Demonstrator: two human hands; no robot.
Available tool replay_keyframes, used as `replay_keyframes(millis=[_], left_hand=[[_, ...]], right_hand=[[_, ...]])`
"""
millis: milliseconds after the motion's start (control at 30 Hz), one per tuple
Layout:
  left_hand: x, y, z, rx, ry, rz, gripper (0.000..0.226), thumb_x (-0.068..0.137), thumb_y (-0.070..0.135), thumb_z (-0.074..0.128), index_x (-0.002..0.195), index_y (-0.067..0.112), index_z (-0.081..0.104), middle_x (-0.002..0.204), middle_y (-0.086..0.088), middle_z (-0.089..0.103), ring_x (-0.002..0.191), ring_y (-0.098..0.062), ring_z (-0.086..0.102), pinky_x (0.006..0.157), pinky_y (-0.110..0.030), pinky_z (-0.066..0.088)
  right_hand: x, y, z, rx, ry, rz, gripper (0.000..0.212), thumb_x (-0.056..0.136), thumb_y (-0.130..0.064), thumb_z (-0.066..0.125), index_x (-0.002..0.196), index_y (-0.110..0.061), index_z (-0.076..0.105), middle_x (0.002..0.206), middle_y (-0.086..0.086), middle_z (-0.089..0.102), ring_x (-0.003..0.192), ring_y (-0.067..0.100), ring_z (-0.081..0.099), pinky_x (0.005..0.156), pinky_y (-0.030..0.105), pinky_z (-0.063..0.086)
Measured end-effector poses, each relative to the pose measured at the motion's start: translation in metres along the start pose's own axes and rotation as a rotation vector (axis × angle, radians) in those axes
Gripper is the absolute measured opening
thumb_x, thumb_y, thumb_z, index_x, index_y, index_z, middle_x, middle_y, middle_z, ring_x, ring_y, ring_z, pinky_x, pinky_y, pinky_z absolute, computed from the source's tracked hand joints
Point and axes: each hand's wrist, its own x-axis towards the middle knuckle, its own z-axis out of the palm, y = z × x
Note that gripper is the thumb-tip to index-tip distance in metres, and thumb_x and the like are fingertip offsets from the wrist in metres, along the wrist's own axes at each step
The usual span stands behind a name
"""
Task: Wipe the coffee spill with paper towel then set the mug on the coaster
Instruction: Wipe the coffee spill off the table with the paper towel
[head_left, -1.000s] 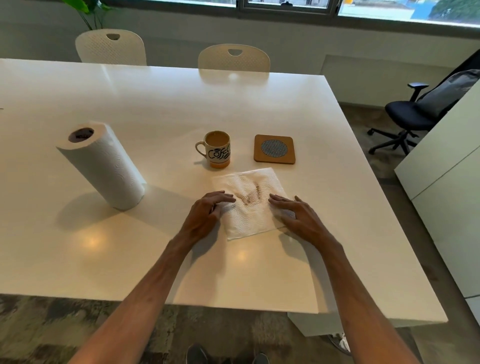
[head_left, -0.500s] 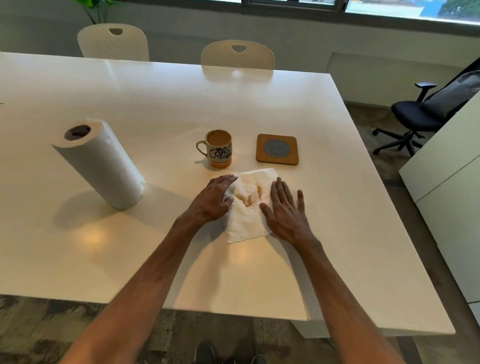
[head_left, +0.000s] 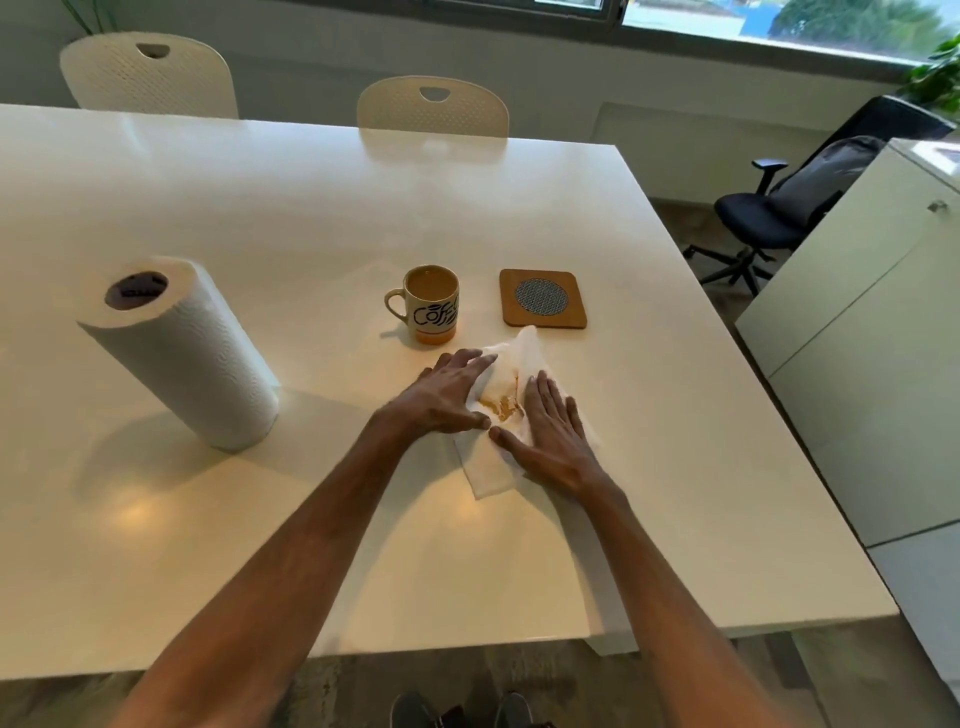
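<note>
- As both hands lie flat on the sheet, the left hand (head_left: 447, 397) covers its 9 o'clock side and the right hand (head_left: 550, 441) its 4 o'clock side. Fingers are straight, thumbs nearly meet, and neither hand pinches anything.
- Judgement: the palms are set this way to press the sheet down and blot, with the brown coffee stain (head_left: 501, 408) showing through between them.
- The paper towel (head_left: 514, 358) is bunched. One corner rises toward 12 o'clock, just short of the coaster, and a flat corner juts out at 6 o'clock.
- The mug (head_left: 434, 306) stands upright at 11 o'clock of the towel, near the left fingertips, with its handle toward 9 o'clock and coffee inside. It is apart from the coaster and not yet on it.
- The coaster (head_left: 543, 299) is square with a round mesh centre. It lies bare at 1 o'clock, judged to be waiting for the mug.
- The roll (head_left: 192, 358) stands at 9 o'clock, well apart, judged handy for another sheet.
- The table (head_left: 260, 208) is white and glossy. Whether liquid remains under the sheet cannot be told.
- Room: two white chairs (head_left: 432, 106) at the far edge, an office chair (head_left: 769, 223) at 2 o'clock, a cabinet (head_left: 872, 338) at 3 o'clock, and a window (head_left: 779, 21) beyond.
</note>
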Motion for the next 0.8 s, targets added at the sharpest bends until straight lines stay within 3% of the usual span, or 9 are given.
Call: replay_keyframes(millis=[100, 200, 433, 533, 633, 800], left_hand=[[-0.002, -0.002, -0.001, 0.006, 0.075, 0.013, 0.109, 0.089, 0.049, 0.083, 0.173, 0.024, 0.017, 0.181, 0.003, 0.009, 0.165, -0.027, 0.011, 0.132, -0.057, 0.018], [-0.001, 0.0, -0.003, 0.002, 0.027, -0.017, 0.103, 0.093, 0.041, 0.081, 0.173, 0.023, 0.019, 0.178, -0.002, 0.021, 0.161, -0.029, 0.023, 0.129, -0.054, 0.028], [0.001, 0.009, -0.003, -0.286, 0.094, -0.117, 0.093, 0.093, 0.018, 0.075, 0.171, 0.019, 0.024, 0.161, -0.014, 0.048, 0.136, -0.029, 0.056, 0.115, -0.046, 0.051], [-0.002, 0.01, -0.002, -0.369, 0.177, -0.16, 0.094, 0.092, 0.005, 0.071, 0.171, 0.017, 0.021, 0.161, -0.017, 0.047, 0.128, -0.027, 0.061, 0.11, -0.042, 0.055], [-0.007, 0.012, -0.005, -0.383, 0.244, -0.146, 0.097, 0.094, 0.007, 0.072, 0.172, 0.023, 0.018, 0.166, -0.015, 0.041, 0.137, -0.031, 0.059, 0.113, -0.043, 0.054], [-0.01, 0.008, -0.007, -0.216, 0.13, -0.059, 0.077, 0.091, 0.007, 0.076, 0.161, 0.023, 0.047, 0.151, -0.01, 0.049, 0.125, -0.026, 0.061, 0.105, -0.036, 0.058]], right_hand=[[0.003, -0.004, 0.004, -0.032, 0.088, 0.095, 0.107, 0.1, -0.08, 0.036, 0.17, -0.015, -0.012, 0.178, 0.004, -0.02, 0.164, 0.017, -0.022, 0.132, 0.046, -0.018], [0.003, -0.008, 0.011, -0.034, 0.072, 0.097, 0.105, 0.101, -0.077, 0.037, 0.17, -0.013, -0.011, 0.178, 0.005, -0.018, 0.164, 0.018, -0.021, 0.133, 0.045, -0.015], [0.01, -0.027, 0.002, 0.263, -0.007, -0.05, 0.088, 0.112, -0.037, 0.047, 0.169, -0.024, -0.018, 0.181, -0.001, -0.003, 0.167, 0.017, 0.001, 0.135, 0.043, -0.007], [0.013, -0.031, 0.0, 0.353, -0.005, -0.079, 0.085, 0.111, -0.016, 0.045, 0.169, -0.028, -0.016, 0.179, -0.004, 0.015, 0.166, 0.023, 0.014, 0.136, 0.046, 0.009], [0.011, -0.027, 0.0, 0.409, -0.005, -0.099, 0.082, 0.112, -0.01, 0.045, 0.171, -0.032, -0.006, 0.176, -0.004, 0.026, 0.161, 0.028, 0.032, 0.128, 0.05, 0.03], [0.009, -0.022, 0.001, 0.4, 0.109, -0.155, 0.066, 0.11, -0.009, 0.047, 0.17, -0.025, 0.023, 0.169, 0.009, 0.042, 0.15, 0.033, 0.048, 0.121, 0.049, 0.043]])
